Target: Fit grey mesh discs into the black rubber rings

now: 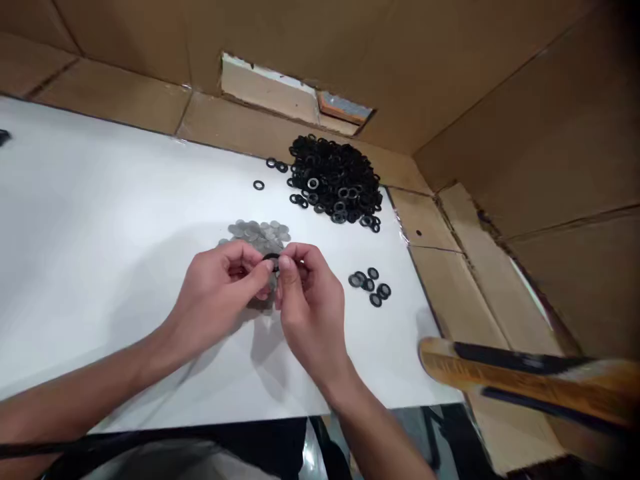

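Observation:
My left hand (227, 283) and my right hand (307, 300) meet over the white table (100, 233), fingertips pinched together on one small black ring (271, 257). Both hands are closed round it. Just behind them lies a small heap of grey metal discs (260, 233), partly hidden by my fingers. A big pile of black rings (335, 177) sits at the far side of the table. A few finished-looking black rings (371, 285) lie in a small group to the right of my right hand.
Cardboard walls (500, 133) stand round the table at the back and right. Loose black rings (259, 185) lie left of the big pile. A blurred wooden object with dark stripes (525, 377) juts in at lower right. The table's front edge runs near my forearms.

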Available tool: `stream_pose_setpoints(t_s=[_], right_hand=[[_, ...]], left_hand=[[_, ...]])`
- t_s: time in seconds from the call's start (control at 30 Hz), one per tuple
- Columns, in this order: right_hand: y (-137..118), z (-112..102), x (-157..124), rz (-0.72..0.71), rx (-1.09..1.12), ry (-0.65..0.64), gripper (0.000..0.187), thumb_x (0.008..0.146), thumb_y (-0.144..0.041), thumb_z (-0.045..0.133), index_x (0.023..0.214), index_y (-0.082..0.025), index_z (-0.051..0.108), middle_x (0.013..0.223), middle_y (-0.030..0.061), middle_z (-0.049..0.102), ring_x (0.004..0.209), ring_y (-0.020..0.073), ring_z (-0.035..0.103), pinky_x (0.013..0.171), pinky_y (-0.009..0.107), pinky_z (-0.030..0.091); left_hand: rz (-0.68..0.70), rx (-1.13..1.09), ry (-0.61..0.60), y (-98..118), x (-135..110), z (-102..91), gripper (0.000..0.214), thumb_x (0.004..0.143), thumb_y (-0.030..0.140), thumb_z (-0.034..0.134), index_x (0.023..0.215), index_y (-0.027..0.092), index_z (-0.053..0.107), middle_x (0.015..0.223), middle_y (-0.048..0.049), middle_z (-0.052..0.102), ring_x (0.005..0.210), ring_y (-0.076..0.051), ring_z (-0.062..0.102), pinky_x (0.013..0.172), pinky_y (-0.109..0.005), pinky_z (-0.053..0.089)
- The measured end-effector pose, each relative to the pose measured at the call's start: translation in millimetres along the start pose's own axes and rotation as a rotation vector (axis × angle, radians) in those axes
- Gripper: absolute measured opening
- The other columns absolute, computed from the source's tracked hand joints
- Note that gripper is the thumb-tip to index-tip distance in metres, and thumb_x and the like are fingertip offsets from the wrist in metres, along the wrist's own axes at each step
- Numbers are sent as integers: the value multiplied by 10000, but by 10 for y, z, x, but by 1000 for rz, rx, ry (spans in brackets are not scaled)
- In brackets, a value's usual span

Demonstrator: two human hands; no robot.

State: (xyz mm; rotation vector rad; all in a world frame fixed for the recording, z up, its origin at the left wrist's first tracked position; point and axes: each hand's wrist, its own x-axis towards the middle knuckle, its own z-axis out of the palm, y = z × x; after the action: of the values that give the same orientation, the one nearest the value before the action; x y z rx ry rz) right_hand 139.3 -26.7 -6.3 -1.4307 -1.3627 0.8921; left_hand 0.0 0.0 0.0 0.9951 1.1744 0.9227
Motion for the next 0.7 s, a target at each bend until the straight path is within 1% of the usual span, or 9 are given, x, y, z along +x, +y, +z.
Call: stream_pose_setpoints(t_s=[0.07, 0.13, 0.27, 0.33, 0.4, 0.47, 0.57, 0.7], right_hand=[[-21, -10, -2, -23, 36, 13, 136, 1055, -323, 564, 977, -215, 589, 812, -5, 655, 625, 115, 605, 575, 257, 492], [-40, -23, 6, -10, 96, 6, 134, 1043, -322, 593, 961, -217, 601, 757, -24, 645, 595, 111, 595, 555, 246, 489], [-72, -61, 53, 120, 266, -60, 133, 1003, -317, 666, 927, -210, 647, 653, -58, 614, 535, 99, 584, 530, 224, 505], [-85, -87, 76, 179, 298, -82, 154, 982, -326, 699, 900, -200, 665, 639, -60, 621, 513, 90, 579, 523, 217, 510], [-95, -112, 91, 203, 309, -104, 183, 972, -344, 715, 877, -191, 675, 626, -57, 625, 510, 90, 585, 521, 213, 514], [-97, -130, 98, 210, 311, -114, 199, 968, -354, 721, 867, -189, 674, 603, -60, 617, 501, 89, 584, 520, 211, 514], [-87, -141, 98, 199, 318, -93, 205, 976, -362, 711, 868, -194, 665, 581, -69, 597, 479, 84, 572, 513, 209, 504], [-66, -145, 96, 177, 351, -38, 192, 972, -363, 708, 874, -203, 664, 637, -64, 598, 476, 84, 566, 491, 217, 511]], left_hand=[[30, -25, -27, 0, -36, 12, 234, 929, 268, 745, 729, 193, 650, 630, 46, 708, 611, -94, 691, 632, -184, 580], [55, -39, -35, 6, -59, 19, 229, 935, 252, 736, 731, 194, 648, 630, 48, 711, 609, -94, 695, 633, -186, 580], [83, -37, 0, 33, -58, 6, 191, 945, 230, 727, 766, 196, 669, 620, 54, 710, 587, -85, 676, 608, -174, 554], [85, -30, 14, 41, -47, -9, 181, 946, 246, 739, 782, 197, 679, 618, 54, 709, 584, -82, 665, 598, -170, 541], [83, -42, 1, 40, -39, -26, 161, 949, 274, 749, 815, 200, 699, 629, 49, 716, 594, -87, 666, 603, -173, 540], [81, -68, -34, 29, -34, -43, 128, 951, 301, 756, 871, 206, 724, 658, 42, 733, 620, -95, 679, 624, -182, 548], [76, -104, -79, 8, -32, -60, 121, 946, 331, 771, 944, 211, 751, 725, 28, 764, 694, -112, 714, 683, -195, 569], [53, -70, -102, -2, -36, -67, 178, 955, 369, 761, 947, 191, 754, 755, 6, 772, 731, -129, 725, 698, -206, 572]])
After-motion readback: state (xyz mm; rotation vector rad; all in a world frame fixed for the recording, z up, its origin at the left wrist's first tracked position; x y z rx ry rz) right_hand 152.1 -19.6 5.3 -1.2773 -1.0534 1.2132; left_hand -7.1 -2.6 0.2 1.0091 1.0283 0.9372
